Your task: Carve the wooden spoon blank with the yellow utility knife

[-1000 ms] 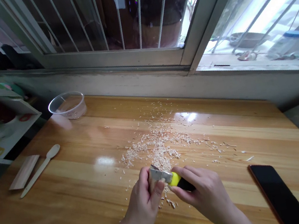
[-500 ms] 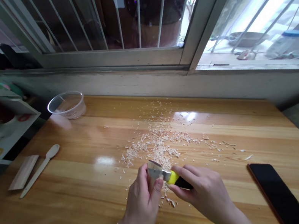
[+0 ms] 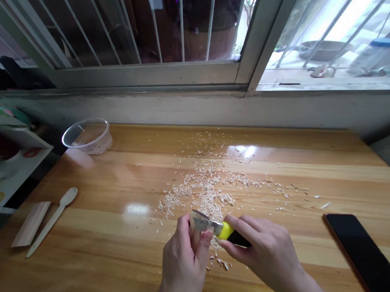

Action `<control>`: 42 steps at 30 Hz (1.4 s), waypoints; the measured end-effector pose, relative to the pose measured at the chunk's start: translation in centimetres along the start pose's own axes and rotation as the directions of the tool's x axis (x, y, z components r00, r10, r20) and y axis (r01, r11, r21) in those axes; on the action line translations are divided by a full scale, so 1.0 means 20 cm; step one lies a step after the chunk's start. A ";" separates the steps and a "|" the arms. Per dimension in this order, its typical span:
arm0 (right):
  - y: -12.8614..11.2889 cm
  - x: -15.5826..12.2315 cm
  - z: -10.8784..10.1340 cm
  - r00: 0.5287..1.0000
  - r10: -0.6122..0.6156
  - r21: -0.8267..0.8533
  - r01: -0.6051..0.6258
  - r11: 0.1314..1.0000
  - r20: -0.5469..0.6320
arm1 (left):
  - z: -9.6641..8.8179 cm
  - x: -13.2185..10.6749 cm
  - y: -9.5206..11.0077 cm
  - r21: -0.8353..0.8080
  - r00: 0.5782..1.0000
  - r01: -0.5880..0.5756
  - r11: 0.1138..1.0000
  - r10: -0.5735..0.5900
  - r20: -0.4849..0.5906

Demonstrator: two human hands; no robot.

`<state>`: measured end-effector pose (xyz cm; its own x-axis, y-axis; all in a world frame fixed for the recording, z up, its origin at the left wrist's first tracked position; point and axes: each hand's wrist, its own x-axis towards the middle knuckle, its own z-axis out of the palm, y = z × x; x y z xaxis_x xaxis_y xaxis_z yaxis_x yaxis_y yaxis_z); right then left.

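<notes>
My right hand (image 3: 264,252) is closed around a knife (image 3: 222,230) with a yellow and black handle and a short metal blade. My left hand (image 3: 185,263) is closed on a small wooden piece (image 3: 193,227), mostly hidden by its fingers, with the thumb pressed against the blade. Both hands hover just above the wooden table (image 3: 113,195), near its front edge. A scatter of pale wood shavings (image 3: 204,189) lies on the table just beyond and under the hands.
A black phone (image 3: 362,252) lies at the right front. A wooden spoon (image 3: 52,221) and a flat wooden blank (image 3: 31,223) rest at the left. A clear plastic bowl (image 3: 87,137) stands at the back left. Shelves with packages lie left, a barred window behind.
Both hands with the knife and the wooden piece have shifted slightly away from me. Nothing else has moved.
</notes>
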<state>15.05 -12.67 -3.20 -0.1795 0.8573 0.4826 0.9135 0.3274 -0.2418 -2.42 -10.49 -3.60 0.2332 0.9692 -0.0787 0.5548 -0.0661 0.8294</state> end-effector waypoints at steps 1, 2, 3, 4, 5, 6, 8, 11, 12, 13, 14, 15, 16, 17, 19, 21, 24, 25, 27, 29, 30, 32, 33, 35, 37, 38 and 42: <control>0.00 0.00 0.00 1.000 0.005 0.003 -0.005 1.000 -0.005 | 0.00 0.00 0.00 0.012 1.000 0.007 1.000 -0.007 -0.014; 0.00 0.00 0.00 1.000 0.011 0.008 -0.011 1.000 -0.009 | 0.00 0.00 0.00 0.016 1.000 0.018 1.000 -0.017 -0.025; 0.00 0.00 0.00 1.000 0.016 0.013 -0.016 1.000 -0.010 | 0.00 0.00 0.00 0.013 0.999 0.029 0.999 -0.029 -0.031; 0.00 0.00 0.00 1.000 0.022 0.020 -0.021 1.000 -0.006 | 0.01 0.00 0.00 0.002 0.999 0.040 0.999 -0.040 -0.027; 0.00 0.00 0.00 1.000 0.025 0.028 -0.025 0.999 0.001 | 0.01 0.00 0.00 -0.015 0.999 0.050 0.999 -0.050 -0.017; 0.00 0.00 0.00 1.000 0.027 0.037 -0.027 0.999 0.011 | 0.01 0.00 0.00 -0.034 0.999 0.054 0.998 -0.054 0.003; 0.01 0.00 0.00 0.999 0.030 0.054 -0.032 0.998 0.036 | 0.00 0.00 0.00 -0.061 0.998 0.051 0.997 -0.049 0.041; 0.01 -0.01 0.00 0.998 0.032 0.059 -0.035 0.998 0.059 | 0.00 0.00 -0.01 -0.050 0.998 0.039 0.998 -0.036 0.055; 0.01 -0.01 0.00 0.997 0.033 0.057 -0.036 0.998 0.064 | 0.00 0.00 -0.01 -0.034 0.998 0.034 0.999 -0.032 0.053; 0.01 -0.01 0.00 0.997 0.033 0.054 -0.036 0.998 0.066 | 0.00 0.00 -0.01 -0.014 0.998 0.027 1.000 -0.026 0.050; 0.01 -0.01 0.00 0.997 0.031 0.051 -0.034 0.998 0.065 | 0.00 0.00 -0.01 0.013 0.999 0.015 1.000 -0.016 0.048; 0.00 0.00 0.00 0.998 0.028 0.048 -0.031 0.998 0.061 | 0.01 0.00 -0.02 0.046 0.999 -0.001 0.999 -0.001 0.043; 0.00 0.00 0.00 0.998 0.024 0.044 -0.027 0.999 0.057 | 0.01 -0.01 -0.02 0.083 0.999 -0.021 0.996 0.018 0.032; 0.00 0.00 0.00 0.998 0.020 0.039 -0.022 0.999 0.053 | 0.01 -0.01 -0.02 0.122 0.999 -0.044 0.992 0.042 0.014; -0.01 0.00 0.01 0.999 0.016 0.030 -0.018 0.999 0.046 | 0.02 -0.01 -0.03 0.191 0.994 -0.097 0.977 0.105 -0.034; -0.01 0.00 0.02 0.999 0.021 0.021 -0.022 1.000 0.044 | 0.02 -0.01 -0.04 0.234 0.985 -0.136 0.963 0.158 -0.076; -0.01 -0.01 0.03 0.999 0.027 0.003 -0.027 1.000 0.027 | 0.02 0.00 -0.05 0.248 0.980 -0.143 0.958 0.172 -0.099; -0.01 -0.02 0.03 0.999 0.028 -0.004 -0.028 1.000 0.020 | 0.02 0.00 -0.05 0.243 0.982 -0.132 0.961 0.160 -0.099; -0.01 -0.02 0.03 0.999 0.030 -0.014 -0.030 0.999 0.012 | 0.01 0.01 -0.04 0.227 0.988 -0.101 0.969 0.123 -0.088; -0.02 -0.03 0.03 0.999 0.034 -0.014 -0.034 0.999 0.006 | 0.00 0.01 -0.02 0.208 0.995 -0.065 0.976 0.080 -0.062; -0.02 -0.03 0.03 0.999 0.037 -0.013 -0.037 0.999 0.000 | 0.00 0.01 -0.02 0.199 0.997 -0.048 0.979 0.059 -0.049; -0.02 -0.03 0.03 0.999 0.045 -0.005 -0.045 0.999 -0.012 | -0.01 0.01 -0.02 0.182 0.999 -0.028 0.983 0.033 -0.028; -0.02 -0.02 0.03 0.999 0.048 0.001 -0.048 0.999 -0.016 | -0.01 0.01 -0.02 0.174 0.999 -0.026 0.984 0.030 -0.023; -0.03 -0.02 0.03 0.998 0.054 0.017 -0.054 0.998 -0.009 | -0.02 0.01 -0.02 0.158 0.999 -0.038 0.987 0.043 -0.027; -0.03 -0.01 0.03 0.998 0.061 0.038 -0.061 0.997 0.012 | -0.01 0.00 -0.04 0.145 0.997 -0.053 0.988 0.059 -0.039; -0.02 -0.01 0.03 0.998 0.064 0.046 -0.065 0.997 0.024 | -0.01 0.00 -0.04 0.141 0.997 -0.056 0.988 0.063 -0.047; -0.02 -0.01 0.03 0.996 0.066 0.057 -0.069 0.996 0.052 | 0.01 0.01 -0.05 0.108 0.999 -0.031 0.994 0.036 -0.039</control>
<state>14.61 -12.70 -3.62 -0.1380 0.8965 0.4211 0.9014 0.2898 -0.3216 -2.73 -10.34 -4.47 0.2212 0.9749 -0.0272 0.6303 -0.1216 0.7668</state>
